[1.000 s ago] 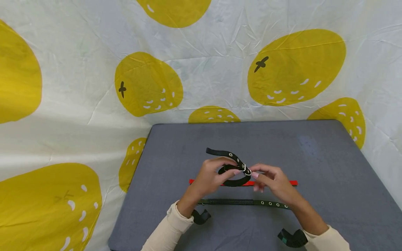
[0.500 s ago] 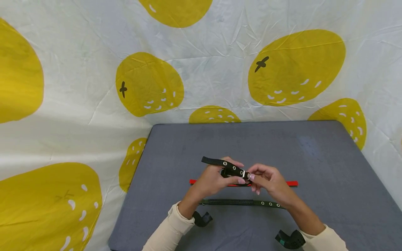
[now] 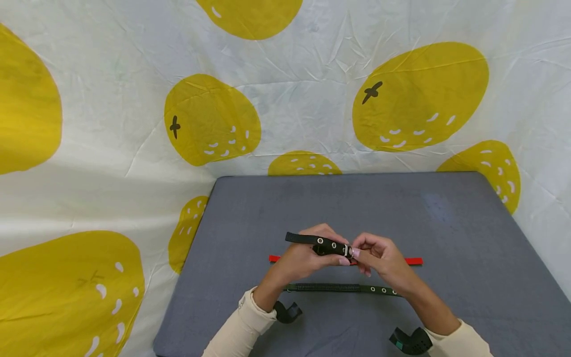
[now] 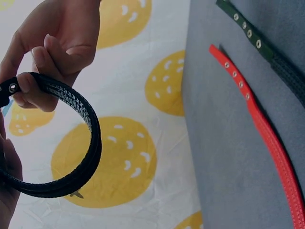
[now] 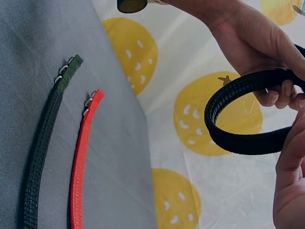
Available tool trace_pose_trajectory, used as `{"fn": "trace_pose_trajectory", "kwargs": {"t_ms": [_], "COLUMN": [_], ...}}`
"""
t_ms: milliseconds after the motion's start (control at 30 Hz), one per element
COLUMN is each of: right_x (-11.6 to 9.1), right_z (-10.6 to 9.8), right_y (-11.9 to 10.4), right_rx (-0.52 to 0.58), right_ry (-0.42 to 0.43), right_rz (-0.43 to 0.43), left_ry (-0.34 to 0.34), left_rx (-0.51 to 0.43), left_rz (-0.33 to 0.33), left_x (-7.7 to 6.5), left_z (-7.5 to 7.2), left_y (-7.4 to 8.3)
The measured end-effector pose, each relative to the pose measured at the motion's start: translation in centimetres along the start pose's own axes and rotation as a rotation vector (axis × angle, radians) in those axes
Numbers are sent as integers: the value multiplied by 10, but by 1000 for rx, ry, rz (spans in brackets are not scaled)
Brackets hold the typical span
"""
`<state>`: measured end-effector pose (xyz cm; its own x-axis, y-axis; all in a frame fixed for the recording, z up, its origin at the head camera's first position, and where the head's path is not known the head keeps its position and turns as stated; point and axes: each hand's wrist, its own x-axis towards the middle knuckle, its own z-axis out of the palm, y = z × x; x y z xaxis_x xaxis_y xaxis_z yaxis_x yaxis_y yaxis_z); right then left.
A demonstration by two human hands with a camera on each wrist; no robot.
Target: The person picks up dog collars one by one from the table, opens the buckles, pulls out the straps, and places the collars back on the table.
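A black dog collar point(image 3: 327, 244), bent into a loop with its strap run through a metal buckle, is held up over the table between both hands. My left hand point(image 3: 300, 259) grips the loop, thumb below and fingers behind, while the eyeleted free end points left past it. At the buckle end, my right hand point(image 3: 387, 259) pinches the collar by its metal ring between thumb and forefinger. The round loop of the black collar point(image 4: 96, 138) shows fully in the left wrist view, its inside ribbed. Part of the buckle is hidden by fingertips.
Flat on the grey table point(image 3: 250, 208) lie a red collar point(image 3: 415, 261), partly behind the hands, and a dark green collar point(image 3: 327, 287) nearer the person. White cloth point(image 3: 308, 119) with large yellow fruit prints hangs behind. Dark devices sit at both wrists.
The black collar has tipped so its loop is now seen more edge-on, and its free end has dropped lower and shifted slightly left. Both hands keep hold of it.
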<state>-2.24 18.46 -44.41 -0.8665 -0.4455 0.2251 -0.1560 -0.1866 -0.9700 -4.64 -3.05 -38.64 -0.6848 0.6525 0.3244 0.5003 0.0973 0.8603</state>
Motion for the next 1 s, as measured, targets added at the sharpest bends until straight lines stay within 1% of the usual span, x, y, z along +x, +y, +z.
{"fn": "trace_pose_trajectory", "kwargs": {"t_ms": [167, 400, 500, 567, 700, 767, 833, 1000], "right_x": [0, 0, -1, -2, -2, -2, -2, -2], "right_z": [0, 0, 0, 0, -1, -2, -3, -5], "right_y": [1, 1, 2, 2, 2, 2, 2, 4], "right_rx": [-5, -10, -14, -17, -38, -55, -75, -116], "right_ry": [-2, 12, 21, 25, 53, 78, 106, 139], "right_rz": [-12, -5, 0, 1, 8, 17, 26, 27], "left_ry": [18, 38, 46, 53, 62, 67, 70, 66], "left_rx": [35, 93, 97, 101, 102, 92, 85, 97], "left_rz": [59, 78, 78, 85, 120, 134, 136, 149], "left_x": [0, -1, -2, -3, -4, -4, -4, -2], "left_z": [0, 2, 3, 4, 6, 6, 6, 2], "left_y": [1, -1, -6, -12, -25, -27, -25, -6]}}
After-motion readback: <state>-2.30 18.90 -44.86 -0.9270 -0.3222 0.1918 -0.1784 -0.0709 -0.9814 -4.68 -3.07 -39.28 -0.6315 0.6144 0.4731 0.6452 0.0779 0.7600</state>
